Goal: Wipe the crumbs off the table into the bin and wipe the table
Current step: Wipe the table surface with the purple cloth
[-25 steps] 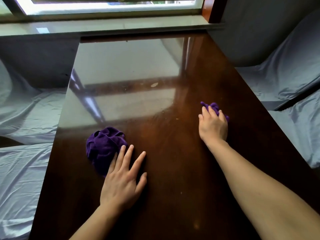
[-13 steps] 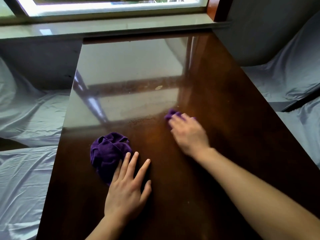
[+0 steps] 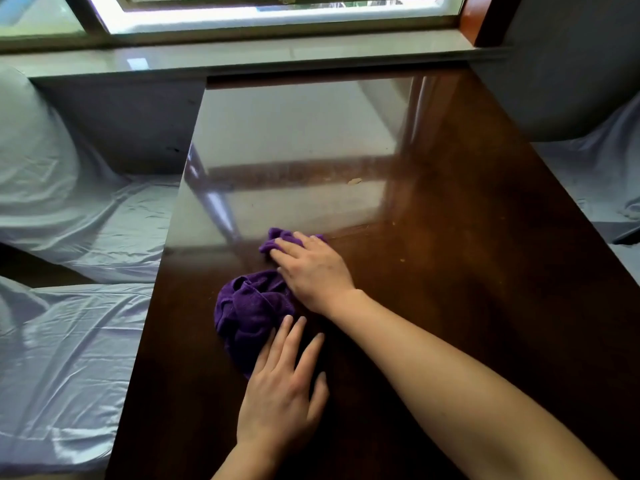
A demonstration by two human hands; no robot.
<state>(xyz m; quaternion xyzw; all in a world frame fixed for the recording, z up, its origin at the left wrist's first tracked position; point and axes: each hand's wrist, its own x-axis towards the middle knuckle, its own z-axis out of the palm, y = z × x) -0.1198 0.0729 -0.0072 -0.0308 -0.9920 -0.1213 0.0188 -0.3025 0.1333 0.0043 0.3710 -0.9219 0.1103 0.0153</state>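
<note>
Right hand (image 3: 313,268) presses a purple cloth (image 3: 282,239) on the table (image 3: 467,271); left hand (image 3: 280,393) rests flat beside a second cloth (image 3: 251,313).

Pale grey sheeting (image 3: 69,341) drapes the seats at nine o'clock and at three o'clock. At twelve o'clock, a glossy window sill (image 3: 242,57) runs beneath a bright window (image 3: 277,12).

Booth-style dining nook.
Glossy wooden tabletop (image 3: 450,237) under window sill (image 3: 242,57); sheet-draped seats (image 3: 69,341) either side.
</note>
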